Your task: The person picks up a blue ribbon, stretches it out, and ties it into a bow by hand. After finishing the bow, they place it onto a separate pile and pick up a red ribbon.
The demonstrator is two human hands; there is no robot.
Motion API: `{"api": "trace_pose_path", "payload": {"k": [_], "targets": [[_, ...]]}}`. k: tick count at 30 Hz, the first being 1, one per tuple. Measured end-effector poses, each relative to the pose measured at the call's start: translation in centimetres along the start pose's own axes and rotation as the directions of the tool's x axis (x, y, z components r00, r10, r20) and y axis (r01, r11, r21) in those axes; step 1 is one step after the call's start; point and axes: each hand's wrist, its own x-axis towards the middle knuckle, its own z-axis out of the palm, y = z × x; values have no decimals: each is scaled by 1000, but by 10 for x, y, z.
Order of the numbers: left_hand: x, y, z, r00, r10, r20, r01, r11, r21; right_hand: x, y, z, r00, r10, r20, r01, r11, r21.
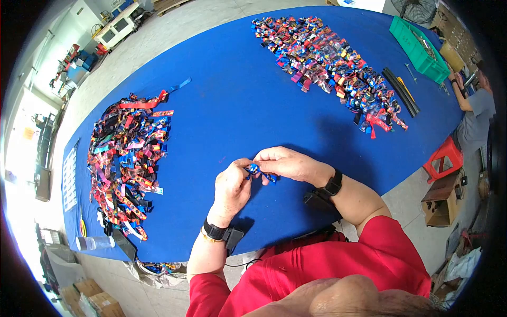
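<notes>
Over the blue table point(222, 121), my left hand point(232, 187) and my right hand point(288, 164) meet with their fingertips nearly together. Both are closed on a small blue patterned ribbon point(255, 170), which looks bunched or looped between them, with an end showing below my right fingers. Part of the ribbon is hidden by the fingers. On the left of the table lies a pile of loose multicoloured ribbons point(127, 158). A long band of bunched ribbon pieces point(327, 63) stretches across the far right part.
A green crate point(420, 50) stands at the right edge, near black strips point(400, 91). Another person point(472, 111) is beside it, by a red stool point(443, 159). A clear bottle point(96, 243) lies at the lower left, near a dark flat object point(124, 244).
</notes>
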Motion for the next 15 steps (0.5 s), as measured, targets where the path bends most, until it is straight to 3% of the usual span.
{"api": "trace_pose_path", "payload": {"k": [5, 8, 11, 15], "targets": [[2, 1, -1, 1000, 17, 1, -17, 1000, 12, -3, -2, 3, 998, -5, -62, 3, 1000, -29], [1, 1, -2, 1000, 20, 12, -21, 1000, 21, -5, -7, 3, 1000, -17, 1, 17, 1000, -5], [1, 0, -1, 1000, 27, 12, -28, 999, 19, -4, -7, -2, 998, -56, 31, 59, 992, -114], [2, 1, -1, 999, 48, 18, -48, 999, 17, 0, 0, -7, 999, -32, 20, 33, 997, -64]]}}
